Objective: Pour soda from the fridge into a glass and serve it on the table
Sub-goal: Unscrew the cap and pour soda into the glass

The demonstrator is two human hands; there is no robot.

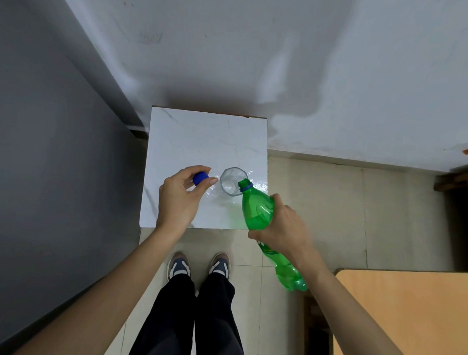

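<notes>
A clear faceted glass (232,180) stands on the small white marble-look table (197,139), near its right front part. My right hand (284,227) grips the middle of a green soda bottle (258,210), tilted so its open neck rests over the glass's right rim. Whether soda is flowing is too faint to tell. My left hand (181,199) hovers left of the glass, its fingers pinching the blue bottle cap (200,177).
A grey panel (42,170) rises along the left, a white wall (258,58) behind the table. A wooden tabletop (408,321) lies at the lower right. My legs and shoes (198,266) stand on the tiled floor before the white table.
</notes>
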